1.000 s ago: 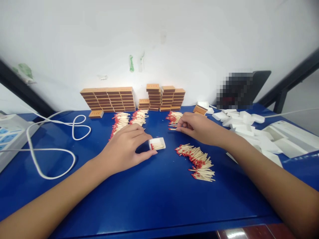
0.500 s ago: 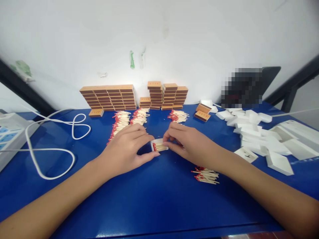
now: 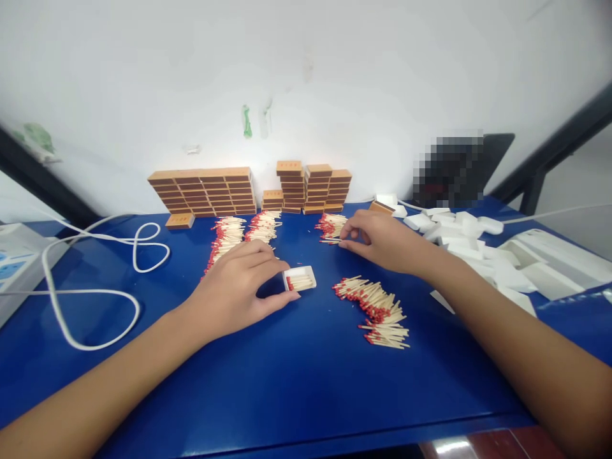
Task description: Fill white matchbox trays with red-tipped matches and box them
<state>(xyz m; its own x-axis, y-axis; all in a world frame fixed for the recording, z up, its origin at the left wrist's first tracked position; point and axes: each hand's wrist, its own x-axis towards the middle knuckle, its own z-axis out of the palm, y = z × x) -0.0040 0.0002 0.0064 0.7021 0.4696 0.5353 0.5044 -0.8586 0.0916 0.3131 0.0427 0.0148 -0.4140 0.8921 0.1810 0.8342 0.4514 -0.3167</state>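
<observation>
Matches part-fill the small white tray (image 3: 299,278), red heads at its left end. It sits on the blue table (image 3: 287,382) near the middle, well back from the near edge. The left hand (image 3: 239,284) pinches the tray's left end between thumb and forefinger and holds it flat. The right hand (image 3: 377,239), fingers curled, closes its fingertips on a few sticks at the edge of the far match pile (image 3: 331,227), just before the stacked orange boxes (image 3: 313,188) along the back edge. In my judgement it is best to take a small, even bunch with all heads one way and to keep the tray pinned. A near match pile (image 3: 377,310) lies to the right of the tray. Loose white trays (image 3: 459,229) are heaped toward the right edge, and I cannot tell what they hold.
</observation>
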